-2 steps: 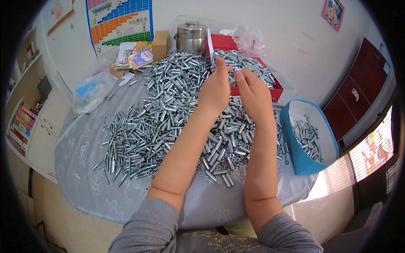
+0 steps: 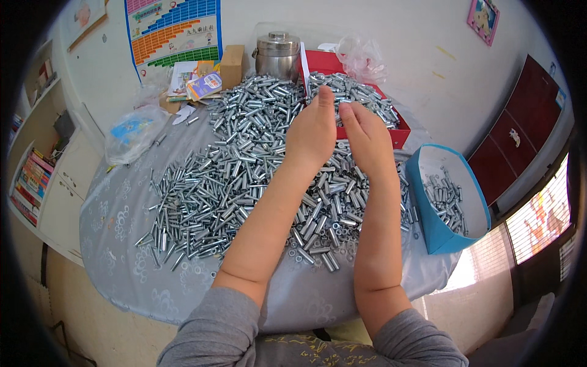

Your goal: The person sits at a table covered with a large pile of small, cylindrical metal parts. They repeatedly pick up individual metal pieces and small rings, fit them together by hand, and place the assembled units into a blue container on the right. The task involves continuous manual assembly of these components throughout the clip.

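Note:
Both my hands are raised side by side over the metal parts, near the front of the red box [image 2: 400, 136]. My left hand [image 2: 310, 136] is closed, thumb pointing up, its other fingers curled away out of sight. Close beside it, my right hand [image 2: 370, 139] is closed too, with thumb and fingers drawn together toward the left. Whatever they hold is hidden behind them. Beneath and around my forearms spreads a large heap of silver metal sleeves and bolts [image 2: 208, 196]. More such metal parts [image 2: 361, 92] fill the red box.
A blue fabric bin [image 2: 437, 223] with some metal parts stands at the table's right edge. At the back are a steel pot [image 2: 278, 56], a cardboard box [image 2: 232, 64] and booklets [image 2: 195, 82]. A plastic bag [image 2: 129, 136] lies at left on the grey tablecloth [image 2: 122, 257].
My left thumb has shifted slightly right, closer to my right hand, and the fingertip seen beside it is now hidden. My right hand has hardly moved.

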A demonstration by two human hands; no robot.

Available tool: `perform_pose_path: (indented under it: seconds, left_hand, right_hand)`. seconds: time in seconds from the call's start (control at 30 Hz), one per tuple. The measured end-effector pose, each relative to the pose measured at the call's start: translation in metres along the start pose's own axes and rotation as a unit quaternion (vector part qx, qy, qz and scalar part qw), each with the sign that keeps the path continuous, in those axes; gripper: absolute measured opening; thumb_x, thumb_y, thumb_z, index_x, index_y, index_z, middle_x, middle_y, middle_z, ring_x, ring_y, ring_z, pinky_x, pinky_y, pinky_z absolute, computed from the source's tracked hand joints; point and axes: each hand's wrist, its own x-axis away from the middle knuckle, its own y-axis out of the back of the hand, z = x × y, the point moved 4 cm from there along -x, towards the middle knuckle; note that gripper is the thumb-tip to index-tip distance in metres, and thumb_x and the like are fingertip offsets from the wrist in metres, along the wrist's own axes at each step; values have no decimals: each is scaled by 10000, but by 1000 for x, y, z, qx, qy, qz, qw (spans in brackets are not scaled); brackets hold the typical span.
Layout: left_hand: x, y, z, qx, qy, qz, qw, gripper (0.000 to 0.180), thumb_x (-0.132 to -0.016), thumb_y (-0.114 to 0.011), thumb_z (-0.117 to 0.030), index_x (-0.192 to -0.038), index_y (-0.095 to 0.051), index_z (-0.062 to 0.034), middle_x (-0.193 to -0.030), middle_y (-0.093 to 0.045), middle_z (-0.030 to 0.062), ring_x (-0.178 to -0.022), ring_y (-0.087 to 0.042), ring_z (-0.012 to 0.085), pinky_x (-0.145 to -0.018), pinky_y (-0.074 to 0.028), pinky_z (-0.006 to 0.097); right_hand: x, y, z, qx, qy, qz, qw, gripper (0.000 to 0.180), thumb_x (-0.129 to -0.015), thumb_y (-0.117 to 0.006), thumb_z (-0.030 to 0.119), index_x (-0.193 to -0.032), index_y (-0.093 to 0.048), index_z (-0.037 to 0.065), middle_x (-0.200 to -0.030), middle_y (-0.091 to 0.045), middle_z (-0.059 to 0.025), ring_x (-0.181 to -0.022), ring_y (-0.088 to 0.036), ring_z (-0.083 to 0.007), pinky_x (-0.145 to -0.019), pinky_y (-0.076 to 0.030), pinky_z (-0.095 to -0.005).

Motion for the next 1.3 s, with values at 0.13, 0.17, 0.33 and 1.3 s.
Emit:
perform_pose_path:
  seconds: [0.13,0.17,0.33,1.3]
  left_hand:
    - [4,4,-14,-61,-27,11,998,771,-861,-45,-594,-939,-547,-13,-846,-594,237,-852,-543,415,-734,-402,470]
    - [3,5,-13,-60,-27,11,998,769,-861,-47,-595,-940,-548,-16,-843,-594,236,-852,-545,413,-733,-403,467]
    - [4,5,-15,-54,-9,40,998,790,-856,-50,-608,-985,-556,-16,-895,-599,212,-888,-548,377,-761,-402,426]
    - [6,-2,-16,-73,-43,47,995,711,-878,-93,-571,-946,-554,-33,-807,-610,191,-817,-567,382,-706,-423,442]
  right_hand:
    - [-2,-4,-6,-174,-1,29,984,284,-864,-468,253,-789,-534,-12,-652,-556,-106,-624,-529,-194,-564,-395,-316]
    - [-1,-6,-4,-252,6,36,967,265,-859,-480,235,-799,-534,-17,-649,-556,-83,-618,-521,-153,-558,-391,-297]
    - [-3,-2,-10,-204,-60,75,974,175,-839,-480,148,-877,-536,-13,-686,-520,-38,-622,-457,-90,-555,-378,-242]
    - [-2,1,-13,-268,-157,101,945,217,-754,-411,69,-888,-569,1,-647,-483,-1,-587,-435,-60,-510,-351,-218]
